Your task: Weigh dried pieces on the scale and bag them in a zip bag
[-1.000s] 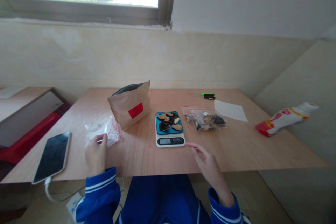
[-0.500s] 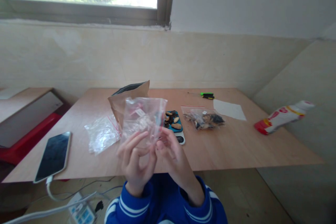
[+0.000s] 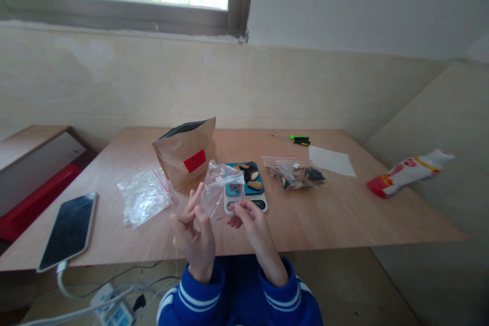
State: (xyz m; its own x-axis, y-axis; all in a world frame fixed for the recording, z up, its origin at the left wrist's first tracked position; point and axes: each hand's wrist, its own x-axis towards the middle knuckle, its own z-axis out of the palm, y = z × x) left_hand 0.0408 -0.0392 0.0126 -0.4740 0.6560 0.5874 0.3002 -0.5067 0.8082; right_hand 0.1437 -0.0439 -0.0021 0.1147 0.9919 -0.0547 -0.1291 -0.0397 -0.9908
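A small clear zip bag (image 3: 216, 194) with a red line along its near edge is up in front of me. My right hand (image 3: 252, 221) pinches it by the near right edge, thumb against fingers. Just left of the bag is my left hand (image 3: 195, 237), its fingers bent and apart, the tips close to the bag's left edge; whether they touch it is unclear. Behind the bag stands a white kitchen scale (image 3: 261, 198) with a blue top, partly hidden. Dried mushroom-like pieces (image 3: 255, 185), brown and black, lie on it.
An open brown paper pouch (image 3: 175, 163) stands behind left. Several empty clear bags (image 3: 145, 198) and a phone (image 3: 69, 232) on a cable lie left. Right are a filled clear bag (image 3: 296, 173), white paper (image 3: 332, 160), screwdrivers (image 3: 301, 140) and a bottle (image 3: 408, 173).
The zip bag has come down and turned, uncovering the pouch's red label and more of the scale. My left hand's fingers have shifted away from the bag's middle to its left side.
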